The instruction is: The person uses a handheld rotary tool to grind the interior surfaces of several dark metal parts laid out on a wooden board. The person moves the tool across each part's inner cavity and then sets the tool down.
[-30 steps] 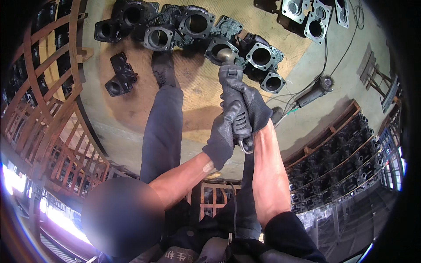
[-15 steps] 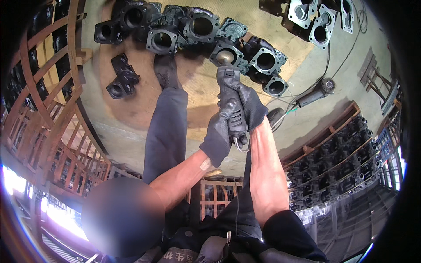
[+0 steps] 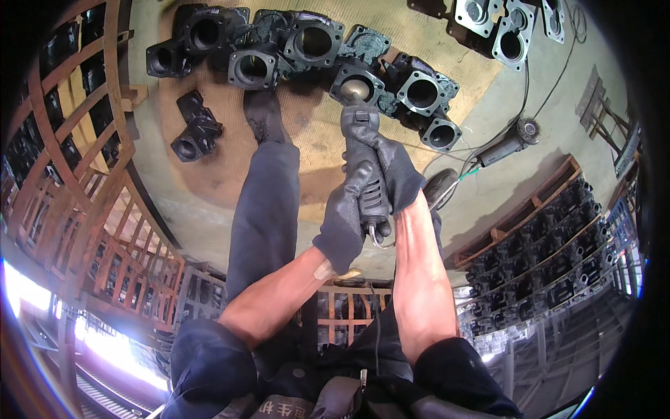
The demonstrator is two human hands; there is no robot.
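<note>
Within the gloved fingers of the left hand [image 3: 342, 216] and right hand [image 3: 399, 171], clasped around it, sits a dark grinder [image 3: 373, 197], probably heavy, rigid, best held two-handed by its barrel; beyond the fingers, its rounded tip [image 3: 358, 89] overlaps a flanged casting [image 3: 375, 79].

Brown slatted rack [image 3: 98, 183], brush-tipped grinder [image 3: 501, 148].

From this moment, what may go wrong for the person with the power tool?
The power tool has its round tip at the opening of a casting; it might catch and jerk the left hand and right hand. Chips could hit the forearms, bare between gloves and sleeves. A cable with a green part lies close to the right shoe, so a step might snag it.
</note>
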